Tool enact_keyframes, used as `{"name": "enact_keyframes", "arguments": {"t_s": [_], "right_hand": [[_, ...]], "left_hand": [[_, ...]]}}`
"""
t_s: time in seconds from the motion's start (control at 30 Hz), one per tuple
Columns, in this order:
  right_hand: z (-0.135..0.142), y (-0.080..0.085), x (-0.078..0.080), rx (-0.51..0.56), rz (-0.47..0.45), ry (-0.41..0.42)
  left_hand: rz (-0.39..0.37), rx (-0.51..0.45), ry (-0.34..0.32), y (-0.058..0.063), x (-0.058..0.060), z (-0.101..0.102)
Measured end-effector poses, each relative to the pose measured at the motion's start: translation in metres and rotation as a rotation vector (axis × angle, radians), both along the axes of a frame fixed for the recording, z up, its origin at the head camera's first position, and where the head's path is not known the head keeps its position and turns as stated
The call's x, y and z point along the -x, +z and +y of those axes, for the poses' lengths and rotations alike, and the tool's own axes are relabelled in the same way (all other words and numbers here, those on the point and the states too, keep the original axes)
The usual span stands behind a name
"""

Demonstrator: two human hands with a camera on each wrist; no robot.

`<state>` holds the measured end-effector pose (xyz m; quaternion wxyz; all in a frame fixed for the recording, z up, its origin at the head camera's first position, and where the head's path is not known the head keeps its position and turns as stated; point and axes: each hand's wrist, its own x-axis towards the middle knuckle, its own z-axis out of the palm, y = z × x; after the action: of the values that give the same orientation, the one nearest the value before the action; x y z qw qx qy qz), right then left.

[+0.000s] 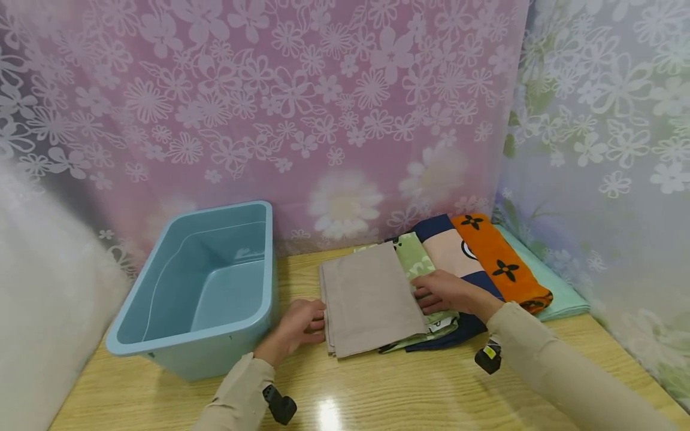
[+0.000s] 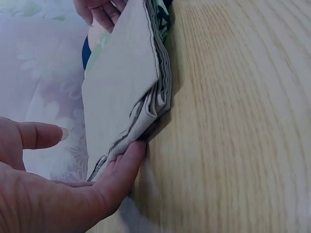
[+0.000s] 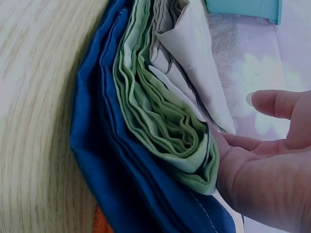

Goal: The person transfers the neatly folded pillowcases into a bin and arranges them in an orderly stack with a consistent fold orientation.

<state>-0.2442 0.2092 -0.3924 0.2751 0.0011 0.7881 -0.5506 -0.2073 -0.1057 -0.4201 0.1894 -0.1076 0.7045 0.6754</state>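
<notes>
A folded beige cloth (image 1: 372, 299) lies flat on the table, its right side overlapping a folded green patterned cloth (image 1: 414, 254). At its left edge, my left hand (image 1: 298, 323) touches the folded layers with extended fingers; the thumb stands apart from the cloth in the left wrist view. My right hand (image 1: 444, 291) is at the opposite edge, over the green cloth. In the right wrist view its fingers reach in between the beige and green cloths, fingertips hidden, and the thumb (image 3: 272, 103) is raised away. A navy and peach cloth (image 1: 443, 251) lies under the green one.
Left of the cloths stands a light blue plastic tub (image 1: 269, 257), with nothing inside. At the right, an orange cloth with black flower shapes (image 1: 487, 254) and a mint cloth (image 1: 566, 296) overlap the row. Floral curtains (image 1: 334, 120) hang behind the wooden table (image 1: 388, 395).
</notes>
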Motion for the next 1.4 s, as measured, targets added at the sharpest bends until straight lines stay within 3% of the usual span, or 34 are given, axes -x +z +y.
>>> {"name": "enact_keyframes", "arguments": {"t_s": [0.6,0.9,1.4], "right_hand": [[0.0,-0.014,0.004,-0.079,-0.017,-0.075],[-0.006,-0.013,0.011,-0.129,-0.007,-0.063],[-0.007,-0.021,0.015,-0.13,0.0,-0.063]], "left_hand": [[0.044,0.107,-0.039,-0.017,0.01,0.006],[0.065,0.195,-0.032,-0.013,0.018,0.009],[0.137,0.201,-0.051,-0.007,0.013,0.012]]}}
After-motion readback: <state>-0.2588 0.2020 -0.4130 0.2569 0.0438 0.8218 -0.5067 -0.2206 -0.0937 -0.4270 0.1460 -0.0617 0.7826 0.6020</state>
